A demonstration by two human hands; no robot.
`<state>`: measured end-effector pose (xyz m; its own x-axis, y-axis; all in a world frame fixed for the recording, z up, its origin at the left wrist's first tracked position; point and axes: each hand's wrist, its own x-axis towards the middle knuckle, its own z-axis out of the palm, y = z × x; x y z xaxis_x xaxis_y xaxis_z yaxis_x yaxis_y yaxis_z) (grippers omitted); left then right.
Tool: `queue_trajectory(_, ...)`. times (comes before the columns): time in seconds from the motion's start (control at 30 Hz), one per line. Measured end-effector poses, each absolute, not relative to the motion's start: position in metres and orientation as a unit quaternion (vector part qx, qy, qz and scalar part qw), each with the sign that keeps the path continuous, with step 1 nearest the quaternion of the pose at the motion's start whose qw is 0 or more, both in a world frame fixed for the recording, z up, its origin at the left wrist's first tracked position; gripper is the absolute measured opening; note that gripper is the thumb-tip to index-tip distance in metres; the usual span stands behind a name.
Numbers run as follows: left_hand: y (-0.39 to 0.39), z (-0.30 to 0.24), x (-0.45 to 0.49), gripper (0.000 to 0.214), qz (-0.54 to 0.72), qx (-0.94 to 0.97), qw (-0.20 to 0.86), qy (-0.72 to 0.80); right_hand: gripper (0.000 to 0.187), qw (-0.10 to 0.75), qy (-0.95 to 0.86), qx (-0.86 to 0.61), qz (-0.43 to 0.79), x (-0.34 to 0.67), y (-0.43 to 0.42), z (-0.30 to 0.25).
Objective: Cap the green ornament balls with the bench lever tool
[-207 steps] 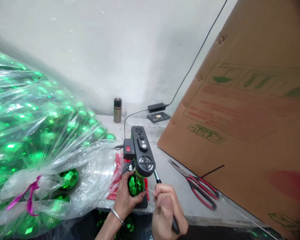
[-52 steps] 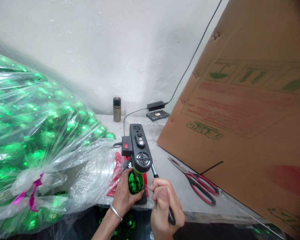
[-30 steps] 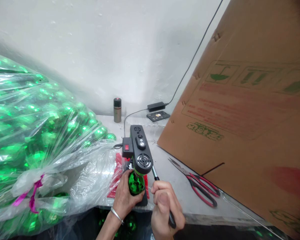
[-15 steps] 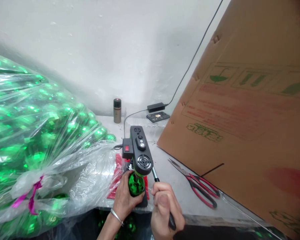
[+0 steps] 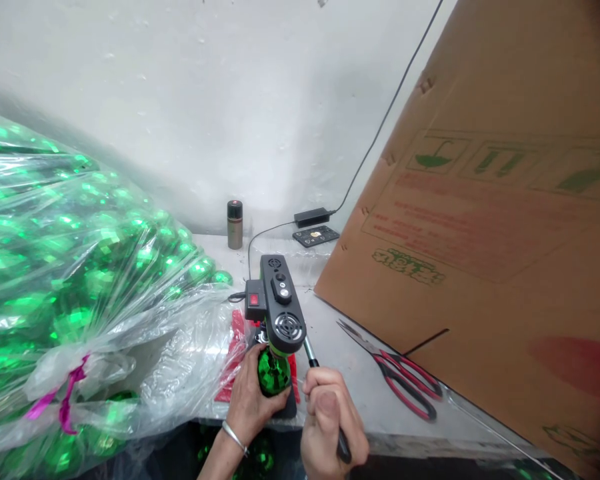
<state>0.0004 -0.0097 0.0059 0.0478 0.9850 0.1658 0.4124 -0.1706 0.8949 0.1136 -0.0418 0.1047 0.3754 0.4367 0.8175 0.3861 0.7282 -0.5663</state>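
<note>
A small black bench machine [image 5: 279, 307] with a red switch stands near the table's front edge. Under its head sits a shiny green faceted ball [image 5: 273, 373]. My left hand [image 5: 253, 400], with a silver bangle on the wrist, is wrapped round that ball and holds it against the machine's base. My right hand [image 5: 330, 427] is a fist closed on the machine's lever handle [image 5: 312, 358], a metal rod with a black grip that runs down to the right of the ball.
A big clear plastic bag of green balls [image 5: 75, 280], tied with pink ribbon, fills the left. A large cardboard sheet [image 5: 480, 220] leans on the right. Red-handled scissors [image 5: 400, 380] lie beside it. A small can [image 5: 235, 224], a power adapter [image 5: 312, 216] and a dark device [image 5: 316, 235] sit by the wall.
Both hands keep their grips on the ball and the lever. The view has shifted slightly; nothing else has moved.
</note>
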Motion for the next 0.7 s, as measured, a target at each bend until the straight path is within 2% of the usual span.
queue_trajectory(0.2, -0.009, 0.004, 0.001, 0.077, 0.419, 0.636, 0.343, 0.549, 0.037, 0.749, -0.555, -0.361, 0.013, 0.113, -0.042, 0.100)
queue_trajectory(0.53, -0.009, 0.002, 0.004, 0.072, 0.439, 0.639, 0.326, 0.542, 0.041, 0.724, -0.579, -0.373, -0.040, 0.116, -0.039, 0.059)
queue_trajectory(0.6, -0.009, 0.001, 0.003, 0.072, 0.438, 0.639, 0.326, 0.542, 0.041, 0.721, -0.587, -0.366, -0.047, 0.117, -0.039, 0.064)
queue_trajectory(0.7, -0.006, 0.000, 0.002, 0.076, 0.439, 0.636, 0.336, 0.538, 0.040, 0.733, -0.571, -0.370, 0.007, 0.117, -0.040, 0.095)
